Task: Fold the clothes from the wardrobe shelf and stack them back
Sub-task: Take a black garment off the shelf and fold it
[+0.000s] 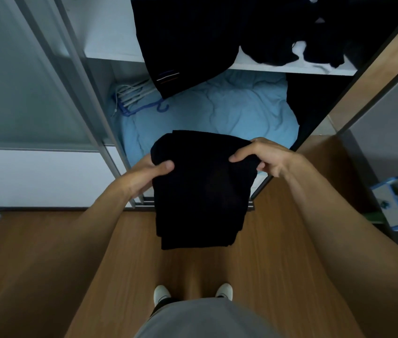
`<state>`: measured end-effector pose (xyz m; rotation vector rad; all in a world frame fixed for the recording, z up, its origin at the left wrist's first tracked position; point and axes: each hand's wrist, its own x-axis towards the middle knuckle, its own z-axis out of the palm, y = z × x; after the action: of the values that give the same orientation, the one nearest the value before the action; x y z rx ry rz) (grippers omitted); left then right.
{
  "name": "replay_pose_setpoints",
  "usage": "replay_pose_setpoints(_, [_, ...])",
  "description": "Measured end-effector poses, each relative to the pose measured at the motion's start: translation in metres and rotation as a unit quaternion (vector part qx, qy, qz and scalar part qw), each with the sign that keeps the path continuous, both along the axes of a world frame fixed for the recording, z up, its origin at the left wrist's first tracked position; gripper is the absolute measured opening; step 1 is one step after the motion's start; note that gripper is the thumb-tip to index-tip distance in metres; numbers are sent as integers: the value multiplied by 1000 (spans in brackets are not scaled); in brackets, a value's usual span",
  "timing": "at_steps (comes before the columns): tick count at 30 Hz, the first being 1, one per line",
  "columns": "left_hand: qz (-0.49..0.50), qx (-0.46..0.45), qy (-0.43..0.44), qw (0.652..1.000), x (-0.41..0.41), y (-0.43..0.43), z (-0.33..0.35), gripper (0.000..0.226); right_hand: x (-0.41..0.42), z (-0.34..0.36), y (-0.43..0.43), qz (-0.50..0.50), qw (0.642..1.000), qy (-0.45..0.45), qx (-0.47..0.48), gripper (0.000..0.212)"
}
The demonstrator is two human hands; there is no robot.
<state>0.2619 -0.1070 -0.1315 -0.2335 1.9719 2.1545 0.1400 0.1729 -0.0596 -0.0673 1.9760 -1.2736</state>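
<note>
the left hand (pixel 148 173) grips the upper left edge of a folded black garment (pixel 200 196), thumb curled on top, fingers hidden beneath. the right hand (pixel 265 156) pinches the upper right corner, thumb over the cloth. the garment hangs between them in the air above the wooden floor (pixel 46 264). beyond, on the white wardrobe shelf (pixel 110 53), lies a dark striped garment (pixel 193 45), its end drooping over the edge, beside a crumpled heap of dark clothes (pixel 314 37). the compartment below holds a blue quilt (pixel 229 108) and a bundle of hangers (pixel 134 96)
</note>
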Motion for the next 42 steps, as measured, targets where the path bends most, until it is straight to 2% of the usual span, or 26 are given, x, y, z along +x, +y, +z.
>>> replay_pose_setpoints(2, [-12,-47,-17,999,3,8,-4,91,-1,1,2,-11,999,-24,-20,34])
replay_pose_setpoints(4, [11,-75,-8,997,-1,15,-2,86,-2,1,3,-17,998,-45,-38,22])
replay_pose_setpoints(6, [55,-56,4,997,-8,17,3,90,-2,-3,3,-38,995,-51,-75,27])
replay_pose_setpoints(9, [88,-4,28,996,-15,13,10,88,0,-11,3,-97,964,-61,-239,31])
replay_pose_setpoints(11, [102,11,43,994,-16,9,12,72,2,-21,2,-104,938,-76,-321,29])
replay_pose_setpoints(13, [118,12,54,991,-15,5,13,53,6,-31,-2,-83,959,-40,-267,38])
replay_pose_setpoints(15, [125,11,62,990,-13,2,14,44,12,-40,-8,-45,986,19,-156,52])
replay_pose_setpoints(16, [129,14,65,989,-12,0,15,42,13,-44,-12,-32,990,30,-135,56])
replay_pose_setpoints(18, [144,28,66,987,-10,-7,15,39,17,-48,-19,-24,988,40,-145,54])
replay_pose_setpoints(21, [175,40,51,982,-6,-22,15,35,22,-48,-34,-50,973,78,-211,30])
replay_pose_setpoints(23, [178,14,47,983,-5,-33,13,43,27,-47,-49,-90,961,85,-248,22])
replay_pose_setpoints(26, [158,-10,38,987,-2,-52,8,71,30,-43,-69,-128,956,86,-248,28])
replay_pose_setpoints(28, [149,-3,22,989,3,-68,3,87,29,-41,-80,-115,959,94,-241,26])
replay_pose_setpoints(31, [129,-79,39,988,7,-92,7,97,25,-34,-94,-70,965,89,-236,22])
replay_pose_setpoints(34, [4,-164,50,985,2,-118,21,108,20,-23,-110,-19,971,79,-225,21])
replay_pose_setpoints(36, [-98,-235,12,967,-4,-130,34,102,15,-14,-126,22,976,92,-196,19])
replay_pose_setpoints(38, [-149,-269,-37,951,-8,-134,40,84,12,-6,-142,45,979,110,-167,18])
replay_pose_setpoints(40, [-118,-251,-46,960,-10,-137,32,67,9,-1,-157,42,978,143,-145,21])
replay_pose_setpoints(42, [-44,-219,-28,974,-9,-138,21,49,9,3,-171,16,974,189,-124,26])
